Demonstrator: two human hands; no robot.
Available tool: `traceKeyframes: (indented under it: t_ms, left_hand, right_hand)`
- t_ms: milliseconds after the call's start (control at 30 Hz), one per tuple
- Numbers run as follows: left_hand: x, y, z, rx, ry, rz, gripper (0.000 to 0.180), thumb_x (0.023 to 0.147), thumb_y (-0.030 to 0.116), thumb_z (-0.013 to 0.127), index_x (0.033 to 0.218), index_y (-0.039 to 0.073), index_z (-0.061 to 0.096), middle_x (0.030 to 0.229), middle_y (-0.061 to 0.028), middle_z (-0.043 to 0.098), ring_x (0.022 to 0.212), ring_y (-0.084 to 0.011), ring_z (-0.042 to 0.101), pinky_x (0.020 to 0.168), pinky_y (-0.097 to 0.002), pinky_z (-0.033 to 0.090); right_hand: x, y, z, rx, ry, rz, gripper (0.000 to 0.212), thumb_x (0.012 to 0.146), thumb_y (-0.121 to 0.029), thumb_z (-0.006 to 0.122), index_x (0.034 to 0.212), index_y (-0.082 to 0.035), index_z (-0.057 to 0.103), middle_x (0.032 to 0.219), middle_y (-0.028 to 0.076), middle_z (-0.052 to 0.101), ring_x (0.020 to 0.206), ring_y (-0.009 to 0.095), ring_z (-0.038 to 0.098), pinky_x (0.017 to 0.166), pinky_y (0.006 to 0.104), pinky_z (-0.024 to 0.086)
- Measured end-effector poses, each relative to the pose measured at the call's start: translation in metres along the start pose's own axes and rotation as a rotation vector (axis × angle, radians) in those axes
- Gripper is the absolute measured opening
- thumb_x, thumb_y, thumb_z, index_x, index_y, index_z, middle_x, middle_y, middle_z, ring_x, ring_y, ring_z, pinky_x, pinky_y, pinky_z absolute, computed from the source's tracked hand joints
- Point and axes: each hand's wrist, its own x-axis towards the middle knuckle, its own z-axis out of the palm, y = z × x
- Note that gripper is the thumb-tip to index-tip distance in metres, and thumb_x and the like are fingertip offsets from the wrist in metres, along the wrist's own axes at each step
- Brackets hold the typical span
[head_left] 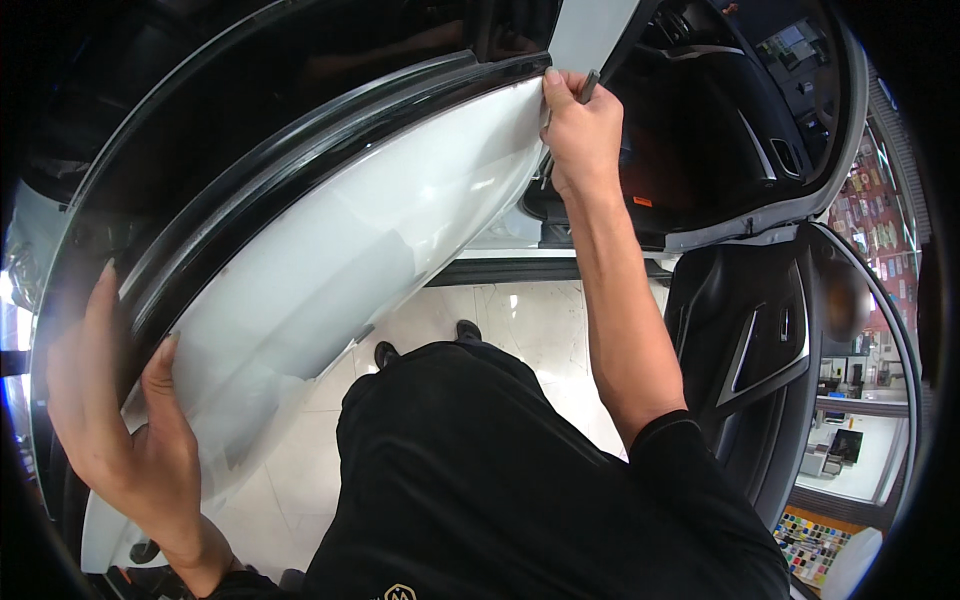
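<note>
A white car door panel curves across the left and middle, with a long black trim strip along its upper edge. At the strip's right end, my right hand is closed, thumb and forefinger at the panel's corner. A slim dark tool sticks up from between its fingers; the rest of the tool is mostly hidden, so I cannot tell its kind. My left hand is at the strip's left end, fingers stretched out and apart over the strip and the dark window glass. It holds nothing.
Right of my arm is the dark car interior. Another door with a black inner panel stands open at the right. Pale floor tiles show around my shoes. Beyond the right door are shelves and a tray of small colourful pieces.
</note>
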Motion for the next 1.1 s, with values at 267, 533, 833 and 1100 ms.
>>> traceKeyframes:
  t_ms: [267,533,833,1100]
  left_hand:
    - [0.000,-0.003,-0.004,-0.016,-0.037,-0.004,0.051,0.088,0.001,0.079,0.137,0.011,0.069,0.130,-0.0137,0.071,0.116,-0.0286,0.070,0.099,-0.0394,0.059]
    - [0.005,-0.011,-0.006,0.010,-0.032,0.063,0.046,0.095,0.011,0.075,0.140,0.012,0.067,0.126,-0.0141,0.070,0.107,-0.0271,0.074,0.091,-0.0385,0.063]
    - [0.000,-0.009,-0.013,-0.079,-0.093,-0.057,0.045,0.096,0.012,0.073,0.140,0.010,0.066,0.127,-0.0145,0.069,0.108,-0.0272,0.073,0.091,-0.0393,0.063]
    - [0.004,-0.003,-0.013,-0.052,-0.069,-0.014,0.045,0.096,0.011,0.073,0.141,0.010,0.065,0.125,-0.0141,0.069,0.109,-0.0273,0.073,0.095,-0.0392,0.061]
  right_hand:
    - [-0.007,-0.014,0.003,-0.007,-0.018,0.017,0.018,0.101,-0.011,0.066,0.094,0.005,0.068,0.079,0.003,0.065,0.072,0.010,0.054,0.066,0.0304,0.046]
    - [-0.016,-0.002,0.022,-0.076,0.133,-0.149,0.020,0.100,-0.012,0.066,0.092,0.006,0.065,0.073,0.008,0.066,0.067,0.015,0.057,0.064,0.0347,0.047]
    - [-0.048,-0.017,0.011,0.106,0.151,-0.244,0.015,0.103,-0.013,0.066,0.107,0.002,0.068,0.089,0.000,0.062,0.071,0.007,0.048,0.062,0.0249,0.041]
    - [-0.012,-0.013,-0.014,-0.454,-0.136,-0.311,0.027,0.103,-0.024,0.066,0.102,0.003,0.062,0.089,0.021,0.071,0.080,0.036,0.070,0.073,0.0426,0.053]
